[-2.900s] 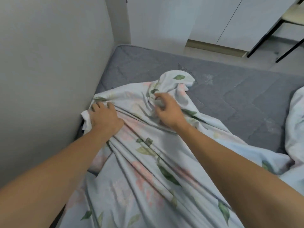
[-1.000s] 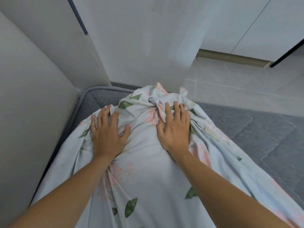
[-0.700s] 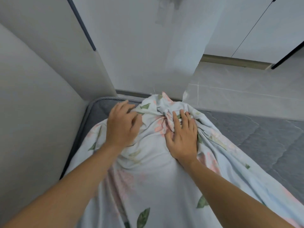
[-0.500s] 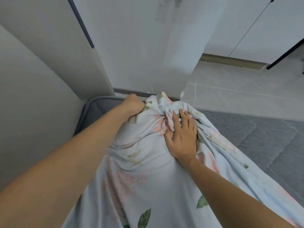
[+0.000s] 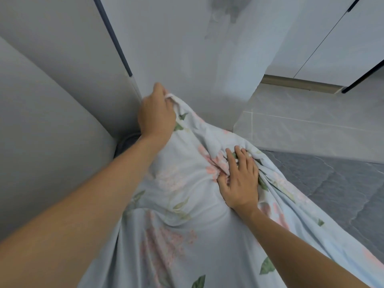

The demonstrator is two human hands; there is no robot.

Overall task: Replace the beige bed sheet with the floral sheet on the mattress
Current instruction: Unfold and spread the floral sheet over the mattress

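Note:
The floral sheet (image 5: 176, 215), pale blue with pink flowers and green leaves, lies bunched over the grey quilted mattress (image 5: 342, 188). My left hand (image 5: 155, 115) grips the sheet's corner and holds it raised against the wall at the mattress's far left corner. My right hand (image 5: 239, 179) presses flat on a gathered fold of the sheet, fingers spread. No beige sheet is in view.
White walls (image 5: 52, 121) close in the mattress on the left and at the far end. A dark vertical strip (image 5: 112, 36) runs down the wall. Grey tiled floor (image 5: 311, 129) and white cabinet doors (image 5: 342, 38) lie beyond the mattress on the right.
My left hand has closed on the sheet's corner and lifted it up toward the wall corner. My right hand has stayed pressed on the bunched fabric.

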